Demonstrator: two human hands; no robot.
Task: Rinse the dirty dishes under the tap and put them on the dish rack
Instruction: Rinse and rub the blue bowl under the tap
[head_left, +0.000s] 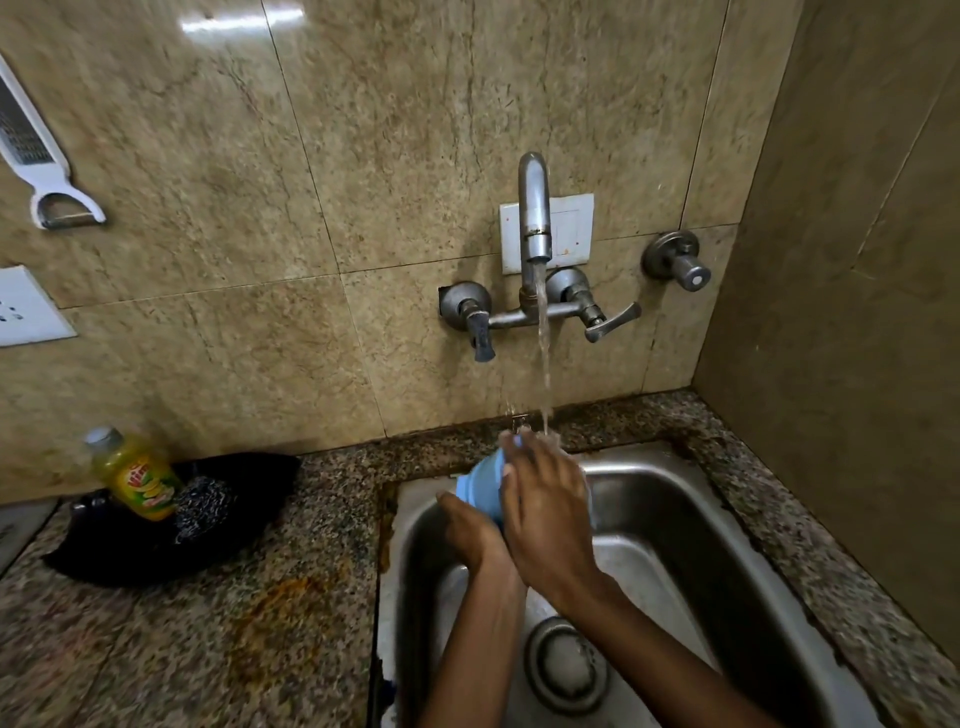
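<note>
A light blue dish (483, 486), bowl-like, is held tilted over the steel sink (675, 519), just under the running water from the wall tap (535, 208). My left hand (470, 530) grips it from below on the left side. My right hand (545, 509) lies over its top and right side with fingers spread across it, under the stream. Most of the dish is hidden behind my right hand. No dish rack is in view.
A yellow dish soap bottle (137, 475) and a scrubber (202, 506) sit in a black tray (249, 473) on the granite counter (208, 623) at left. Tap handles (610, 319) stick out from the wall. A peeler (36, 156) hangs at upper left.
</note>
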